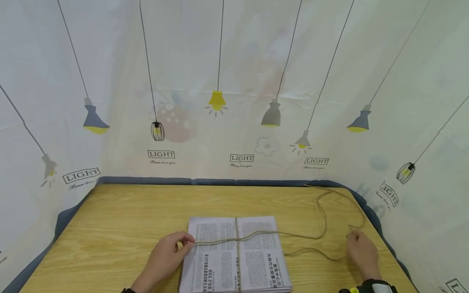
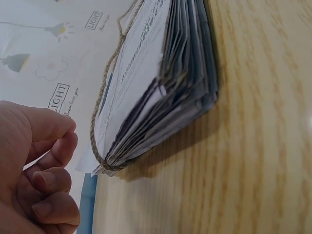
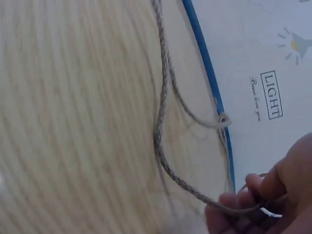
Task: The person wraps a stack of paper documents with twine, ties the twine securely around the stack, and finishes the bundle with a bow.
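Observation:
A stack of newspapers (image 1: 256, 260) lies flat at the near middle of a wooden table (image 1: 128, 215). Jute twine (image 1: 293, 235) crosses the stack both lengthwise and sideways, then trails in loose loops to the right. My left hand (image 1: 187, 243) sits at the stack's left edge, thumb and forefinger pinching the twine there. In the left wrist view the left hand's (image 2: 68, 141) fingers are curled beside the stack (image 2: 161, 83), with the twine (image 2: 105, 83) wrapped round its edge. My right hand (image 1: 353, 236) pinches the loose twine (image 3: 163, 92) near the table's right edge, the strand caught between its fingertips (image 3: 243, 202).
A pale curtain (image 1: 242, 81) printed with hanging lamps and "LIGHT" labels closes in the table at the back and on both sides. A blue strip (image 1: 220, 181) runs along its foot. Bare wood (image 1: 110, 244) lies left of and behind the stack.

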{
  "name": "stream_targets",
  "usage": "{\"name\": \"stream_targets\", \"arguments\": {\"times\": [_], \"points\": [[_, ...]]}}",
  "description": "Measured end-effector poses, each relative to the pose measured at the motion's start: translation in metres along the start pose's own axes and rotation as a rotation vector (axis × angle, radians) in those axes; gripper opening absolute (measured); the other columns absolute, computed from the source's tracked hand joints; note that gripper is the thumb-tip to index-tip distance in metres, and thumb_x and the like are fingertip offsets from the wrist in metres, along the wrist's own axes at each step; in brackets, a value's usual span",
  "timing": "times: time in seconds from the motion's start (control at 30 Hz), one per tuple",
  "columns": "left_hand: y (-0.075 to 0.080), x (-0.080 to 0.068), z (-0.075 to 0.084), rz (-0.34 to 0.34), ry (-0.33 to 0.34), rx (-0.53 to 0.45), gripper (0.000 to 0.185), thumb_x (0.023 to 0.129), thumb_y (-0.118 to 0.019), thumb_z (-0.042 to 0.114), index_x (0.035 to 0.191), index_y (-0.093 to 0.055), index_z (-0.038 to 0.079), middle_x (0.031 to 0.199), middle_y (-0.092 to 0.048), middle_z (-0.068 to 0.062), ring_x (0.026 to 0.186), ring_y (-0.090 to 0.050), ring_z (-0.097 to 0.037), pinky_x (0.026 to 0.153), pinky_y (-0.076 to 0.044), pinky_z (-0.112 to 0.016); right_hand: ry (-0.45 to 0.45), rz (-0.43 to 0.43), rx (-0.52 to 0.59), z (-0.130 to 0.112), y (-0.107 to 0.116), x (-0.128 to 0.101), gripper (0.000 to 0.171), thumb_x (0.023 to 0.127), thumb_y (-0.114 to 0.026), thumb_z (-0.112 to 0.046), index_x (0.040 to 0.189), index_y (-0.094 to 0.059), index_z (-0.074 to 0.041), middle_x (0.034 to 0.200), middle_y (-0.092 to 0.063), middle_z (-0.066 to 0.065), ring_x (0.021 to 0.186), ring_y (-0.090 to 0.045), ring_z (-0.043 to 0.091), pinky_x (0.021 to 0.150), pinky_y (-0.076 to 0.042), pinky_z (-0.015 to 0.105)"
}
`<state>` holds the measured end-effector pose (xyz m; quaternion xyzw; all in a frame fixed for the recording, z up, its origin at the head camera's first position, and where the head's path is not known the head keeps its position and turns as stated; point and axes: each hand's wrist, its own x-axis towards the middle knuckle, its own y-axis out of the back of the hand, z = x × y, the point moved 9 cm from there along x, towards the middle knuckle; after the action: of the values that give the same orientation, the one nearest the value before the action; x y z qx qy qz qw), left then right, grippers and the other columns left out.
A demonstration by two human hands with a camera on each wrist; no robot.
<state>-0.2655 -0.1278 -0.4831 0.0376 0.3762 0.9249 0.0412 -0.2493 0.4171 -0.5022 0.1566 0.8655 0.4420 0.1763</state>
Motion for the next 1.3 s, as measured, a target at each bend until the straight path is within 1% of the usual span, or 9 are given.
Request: {"name": "stream_targets", "arguments": {"times": [0.1, 0.2, 0.3, 0.4, 0.53, 0.63, 0.73, 1.1, 1.3], "points": [[0.000, 0.000, 0.001, 0.001, -0.001, -0.004, 0.007, 0.089, -0.071, 0.018, 0.090, -0.071, 0.025, 0.078, -0.059, 0.013, 0.059, -0.042, -0.004, 0.055, -0.036, -0.020, 0.015, 0.055, 0.131, -0.013, 0.003, -0.001, 0.047, 0.103, -0.020, -0.019, 0.131, -0.046, 0.007, 0.125, -0.052, 0.031, 0.104, -0.053, 0.042, 0.070, -0.041, 0.038], [-0.001, 0.000, 0.001, 0.002, -0.007, -0.014, 0.007, 0.089, -0.071, 0.018, 0.090, -0.071, 0.025, 0.079, -0.059, 0.012, 0.061, -0.043, -0.004, 0.057, -0.037, -0.019, 0.021, 0.083, 0.236, -0.026, 0.007, -0.002, 0.054, 0.106, -0.016, -0.029, 0.141, -0.040, 0.002, 0.134, -0.047, 0.028, 0.106, -0.050, 0.038, 0.071, -0.040, 0.035], [-0.001, 0.000, 0.001, 0.003, -0.014, -0.026, 0.006, 0.089, -0.071, 0.018, 0.090, -0.072, 0.024, 0.079, -0.059, 0.012, 0.061, -0.043, -0.004, 0.057, -0.037, -0.019, 0.030, 0.120, 0.315, -0.036, 0.014, -0.003, 0.063, 0.104, -0.013, -0.044, 0.142, -0.044, -0.004, 0.107, -0.056, 0.018, 0.083, -0.051, 0.028, 0.064, -0.038, 0.032], [-0.002, 0.001, 0.001, 0.004, -0.018, -0.028, 0.006, 0.088, -0.072, 0.018, 0.090, -0.072, 0.024, 0.078, -0.059, 0.013, 0.060, -0.043, -0.004, 0.057, -0.037, -0.019, 0.080, 0.148, 0.423, -0.050, 0.021, -0.007, 0.060, 0.105, -0.016, -0.046, 0.140, -0.045, -0.007, 0.080, -0.049, 0.003, 0.066, -0.047, 0.016, 0.059, -0.039, 0.028], [-0.004, 0.001, 0.000, 0.002, -0.015, -0.028, 0.005, 0.088, -0.072, 0.020, 0.090, -0.072, 0.024, 0.078, -0.060, 0.013, 0.061, -0.044, -0.004, 0.057, -0.037, -0.019, 0.189, 0.191, 0.595, -0.073, 0.031, -0.016, 0.044, 0.106, -0.028, -0.038, 0.128, -0.051, -0.008, 0.088, -0.050, -0.011, 0.066, -0.047, 0.007, 0.063, -0.042, 0.022], [-0.005, 0.002, 0.001, -0.002, -0.015, -0.031, 0.005, 0.088, -0.072, 0.020, 0.091, -0.072, 0.024, 0.079, -0.060, 0.013, 0.063, -0.045, -0.004, 0.058, -0.038, -0.019, 0.303, 0.182, 0.708, -0.092, 0.038, -0.024, 0.037, 0.106, -0.037, -0.032, 0.125, -0.055, -0.008, 0.091, -0.053, -0.012, 0.067, -0.048, 0.008, 0.063, -0.042, 0.021], [-0.005, 0.002, 0.004, -0.002, -0.026, -0.039, 0.004, 0.088, -0.072, 0.021, 0.092, -0.072, 0.023, 0.079, -0.060, 0.013, 0.063, -0.045, -0.004, 0.058, -0.038, -0.019, 0.438, 0.112, 0.800, -0.114, 0.041, -0.034, 0.040, 0.105, -0.040, -0.028, 0.136, -0.052, -0.006, 0.077, -0.047, -0.004, 0.061, -0.039, 0.013, 0.058, -0.036, 0.027], [-0.014, 0.007, 0.024, -0.031, -0.084, -0.072, 0.006, 0.091, -0.068, 0.020, 0.094, -0.072, 0.023, 0.081, -0.060, 0.013, 0.059, -0.045, -0.004, 0.057, -0.040, -0.020, 0.687, -0.057, 0.720, -0.162, 0.031, -0.057, 0.041, 0.105, -0.041, -0.019, 0.140, -0.047, 0.002, 0.063, -0.037, -0.002, 0.052, -0.029, 0.017, 0.050, -0.030, 0.032], [-0.016, 0.013, 0.058, -0.052, -0.215, -0.039, 0.008, 0.095, -0.064, 0.026, 0.101, -0.070, 0.025, 0.088, -0.061, 0.015, 0.071, -0.049, -0.006, 0.066, -0.041, -0.021, 0.776, -0.184, 0.699, -0.174, 0.019, -0.066, 0.037, 0.105, -0.042, -0.013, 0.136, -0.049, 0.006, 0.069, -0.051, -0.006, 0.049, -0.028, 0.020, 0.048, -0.031, 0.035]]}}
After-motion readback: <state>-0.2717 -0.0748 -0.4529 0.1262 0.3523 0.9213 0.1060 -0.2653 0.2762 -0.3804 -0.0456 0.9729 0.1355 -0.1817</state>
